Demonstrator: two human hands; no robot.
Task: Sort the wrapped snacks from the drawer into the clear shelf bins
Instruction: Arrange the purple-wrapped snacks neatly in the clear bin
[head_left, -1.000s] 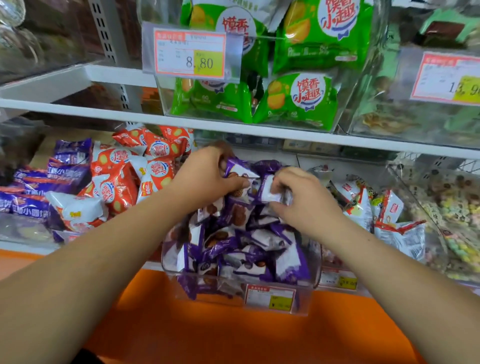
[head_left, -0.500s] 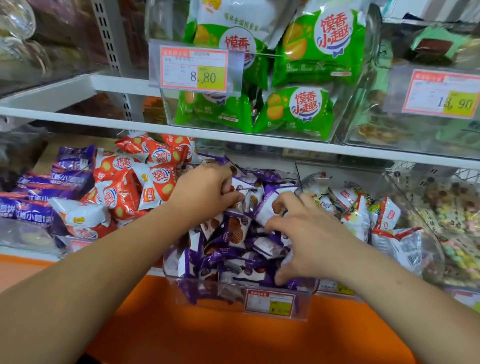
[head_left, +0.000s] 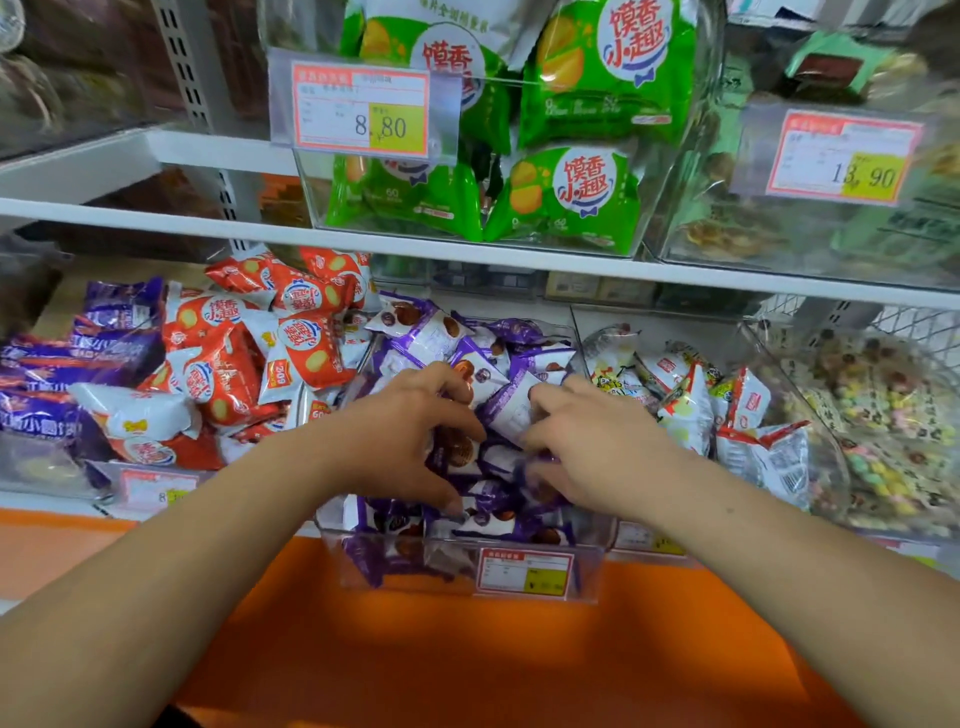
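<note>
A clear shelf bin (head_left: 589, 569) on the lower shelf is heaped with small purple-and-white wrapped snacks (head_left: 431, 332). Both my hands are inside it, on top of the pile. My left hand (head_left: 410, 431) arches over the snacks with fingers spread, fingertips and thumb touching the wrappers. My right hand (head_left: 592, 452) sits just to its right, fingers and thumb curled round a few purple packets at the middle of the pile. The drawer is not in view.
To the left lie red-orange packets (head_left: 228, 358) and dark purple packs (head_left: 78, 353). To the right are white-and-red packets (head_left: 748, 415) and a bin of coloured candy (head_left: 883, 415). Green packets (head_left: 571, 192) fill the upper shelf bin. An orange ledge (head_left: 467, 649) runs below.
Both hands have come down from the back of the pile toward its middle and front. My left hand's fingers have spread out over the snacks.
</note>
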